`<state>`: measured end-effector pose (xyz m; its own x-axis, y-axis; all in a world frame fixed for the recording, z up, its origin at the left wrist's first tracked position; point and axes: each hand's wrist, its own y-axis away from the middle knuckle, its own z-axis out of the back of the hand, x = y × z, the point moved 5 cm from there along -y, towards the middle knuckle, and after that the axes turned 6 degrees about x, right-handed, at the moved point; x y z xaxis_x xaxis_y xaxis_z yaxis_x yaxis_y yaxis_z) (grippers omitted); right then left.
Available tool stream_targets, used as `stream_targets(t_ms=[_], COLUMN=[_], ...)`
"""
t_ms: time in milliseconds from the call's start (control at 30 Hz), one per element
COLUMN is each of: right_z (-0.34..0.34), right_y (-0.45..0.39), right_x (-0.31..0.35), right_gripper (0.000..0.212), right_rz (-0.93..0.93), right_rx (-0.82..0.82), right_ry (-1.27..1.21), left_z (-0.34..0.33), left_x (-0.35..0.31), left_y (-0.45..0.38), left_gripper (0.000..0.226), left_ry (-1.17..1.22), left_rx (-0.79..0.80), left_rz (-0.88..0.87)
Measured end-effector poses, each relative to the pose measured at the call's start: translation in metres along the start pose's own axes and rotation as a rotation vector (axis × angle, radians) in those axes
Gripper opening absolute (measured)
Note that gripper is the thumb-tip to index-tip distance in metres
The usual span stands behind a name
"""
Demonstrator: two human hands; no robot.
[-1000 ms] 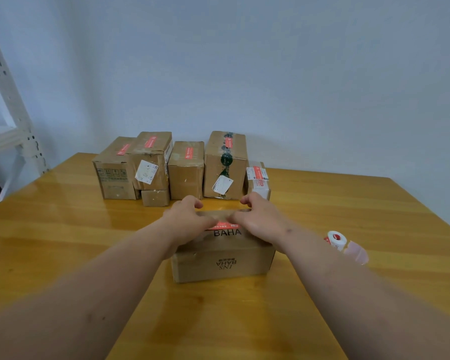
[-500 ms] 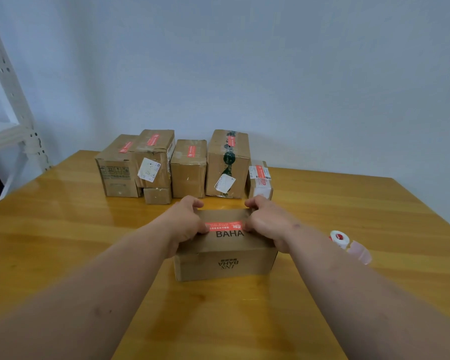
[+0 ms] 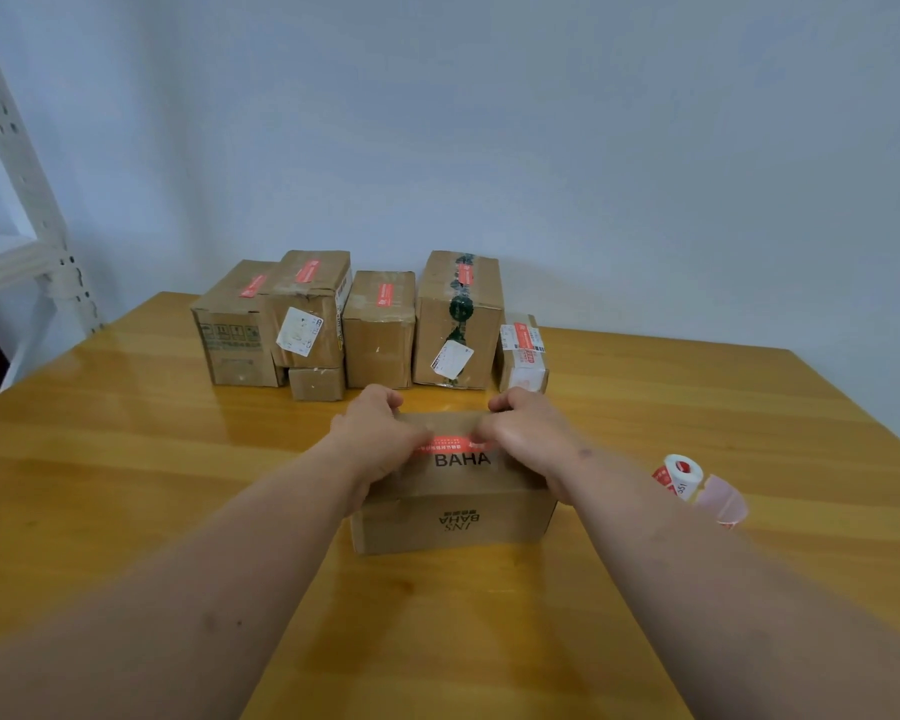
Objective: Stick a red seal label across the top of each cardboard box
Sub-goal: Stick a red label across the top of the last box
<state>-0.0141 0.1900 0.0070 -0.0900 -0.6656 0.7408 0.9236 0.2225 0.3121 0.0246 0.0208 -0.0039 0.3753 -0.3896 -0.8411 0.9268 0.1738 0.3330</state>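
- A brown cardboard box printed "BAHA" [image 3: 450,504] stands on the glossy yellow wooden counter [image 3: 126,485], directly in front of the person, near enough that both arms reach its top easily.
- A strip of red seal label [image 3: 450,445] lies across the top of that box, just above the printed word; its two ends are hidden under the hands.
- The left hand [image 3: 378,436] rests on the left end of the strip with its fingers curled down onto the box top, apparently pressing the label flat; whether it pinches the strip I cannot tell.
- The right hand [image 3: 528,433] mirrors it on the right end, fingers bent and bearing on the cardboard, likely so the label stays taut and sticks without creases.
- A row of five brown cardboard boxes [image 3: 380,327], plus a small one tucked under the second, stands at the far edge of the counter against the wall; each upper box already carries a red strip, so they seem set aside as finished.
- A white roll of red labels [image 3: 681,472] with its loose pale backing paper [image 3: 723,501] lies to the right of the near box, handy for the next strip.
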Motion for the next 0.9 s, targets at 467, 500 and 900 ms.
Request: stream_targets(t_ms=[467, 500, 900], right_z=[-0.005, -0.005, -0.002], right_y=[-0.01, -0.011, -0.001], right_x=[-0.002, -0.003, -0.006], right_gripper=[0.059, 0.058, 0.074], right_rz=[-0.019, -0.018, 0.002], right_rx=[-0.093, -0.093, -0.011], right_ry=[0.071, 0.086, 0.084], left_z=[-0.003, -0.003, 0.002], left_x=[-0.006, -0.006, 0.002], left_y=[-0.001, 0.0, 0.004], left_gripper=[0.054, 0.055, 0.066], left_ry=[-0.19, -0.2, -0.036], left_rx=[-0.124, -0.123, 0.049], left_rz=[-0.036, -0.034, -0.013])
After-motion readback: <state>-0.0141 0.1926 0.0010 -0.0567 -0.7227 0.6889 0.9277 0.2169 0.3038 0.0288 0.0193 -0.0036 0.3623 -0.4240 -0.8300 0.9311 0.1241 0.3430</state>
